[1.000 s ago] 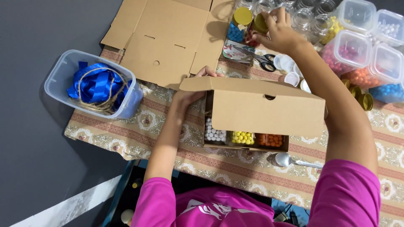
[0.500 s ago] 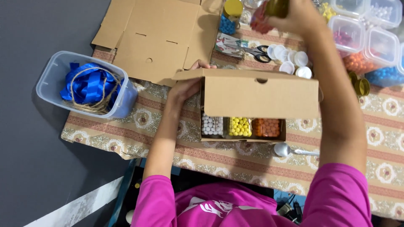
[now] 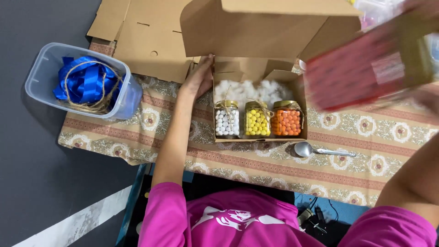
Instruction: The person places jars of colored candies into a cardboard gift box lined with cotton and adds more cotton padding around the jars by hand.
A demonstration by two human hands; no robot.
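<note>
The right hand (image 3: pixel 423 98) grips a blurred red-filled jar (image 3: pixel 366 73) lying tilted at about two o'clock from the open cardboard box (image 3: pixel 260 105) (three jars already inside), whose left wall the left hand (image 3: pixel 199 80) holds with fingers bent.

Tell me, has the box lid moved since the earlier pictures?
Yes. The lid has swung up and away from the person, uncovering the three jars; earlier it lay over them.
</note>
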